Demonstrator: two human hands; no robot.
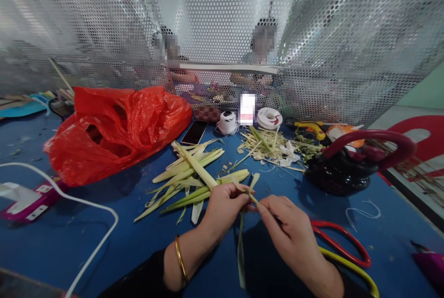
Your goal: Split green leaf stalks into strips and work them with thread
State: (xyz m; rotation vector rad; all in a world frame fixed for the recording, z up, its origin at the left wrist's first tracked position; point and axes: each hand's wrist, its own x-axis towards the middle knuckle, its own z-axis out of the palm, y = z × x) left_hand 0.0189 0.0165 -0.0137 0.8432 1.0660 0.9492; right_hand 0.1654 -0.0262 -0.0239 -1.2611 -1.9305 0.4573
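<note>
In the head view, my left hand point(227, 201) pinches a pale green leaf strip point(241, 256) between thumb and fingers. Part of the strip hangs down below my hands over the table. My right hand point(287, 226) is closed on a thin end of the same leaf material, close beside the left fingertips. The exact fold between the fingers is partly hidden. A loose pile of long pale green leaves point(189, 173), like husks, lies just beyond my left hand. A gold bangle point(180, 257) circles my left wrist.
A red plastic bag point(121, 131), phone point(194, 132), white thread spool point(228, 123), ribbon roll point(269, 117) and leaf scraps point(263, 144) lie beyond. To the right are a dark pot point(342, 175) and red-handled tool point(360, 247). A white cable point(100, 205) crosses left. Perforated metal screen point(222, 15) stands behind.
</note>
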